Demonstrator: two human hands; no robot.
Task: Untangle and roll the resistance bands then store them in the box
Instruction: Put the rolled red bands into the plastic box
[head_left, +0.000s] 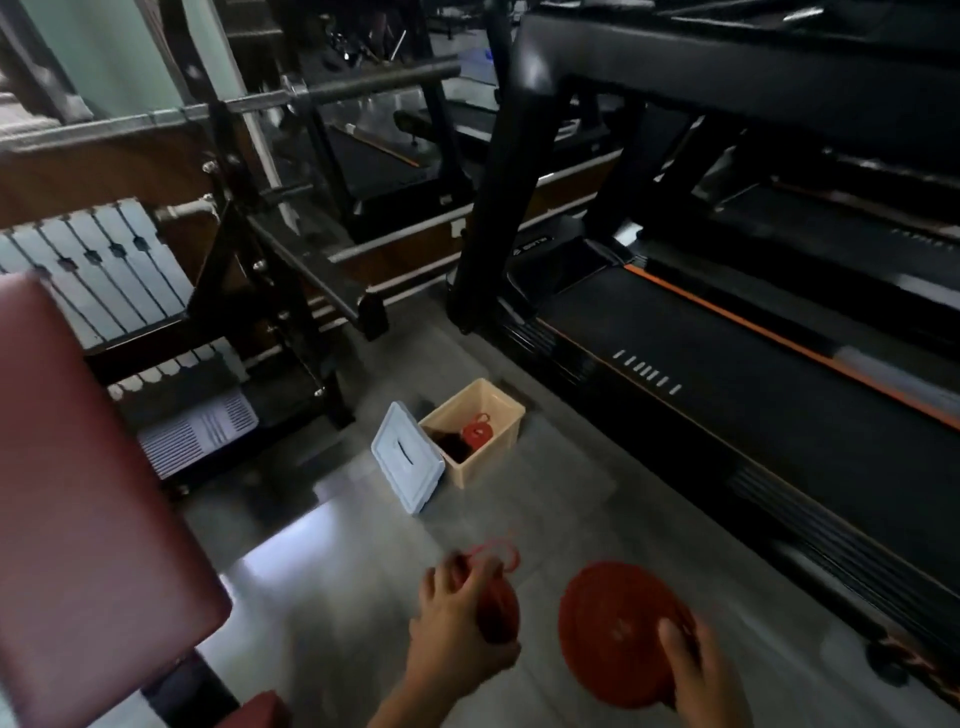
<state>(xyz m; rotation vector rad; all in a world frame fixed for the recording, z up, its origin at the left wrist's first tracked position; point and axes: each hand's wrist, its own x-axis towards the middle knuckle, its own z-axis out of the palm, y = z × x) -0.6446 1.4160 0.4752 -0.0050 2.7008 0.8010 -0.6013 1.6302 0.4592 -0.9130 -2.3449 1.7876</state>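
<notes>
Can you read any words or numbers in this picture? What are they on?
No text is readable.
Treadmill: small white logo on its front cover, too blurred to read.
Box, lid, small red roll, large red roll: no writing shows.

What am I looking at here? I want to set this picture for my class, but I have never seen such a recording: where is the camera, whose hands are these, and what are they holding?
There is no machine here. A person wears one wide-angle camera on the head, looking forward and down, so the two bare hands at the bottom are that person's own. The room is a gym.

The left hand has a small red roll of resistance band in its grip, with a loose end looping above it. The right hand holds a large red roll, wound flat like a disc.

On the grey floor stands an open beige box, its pale lid off and right beside it. Another red roll already lies inside, next to something dark. A treadmill is on the right and a maroon padded bench on the left.
</notes>
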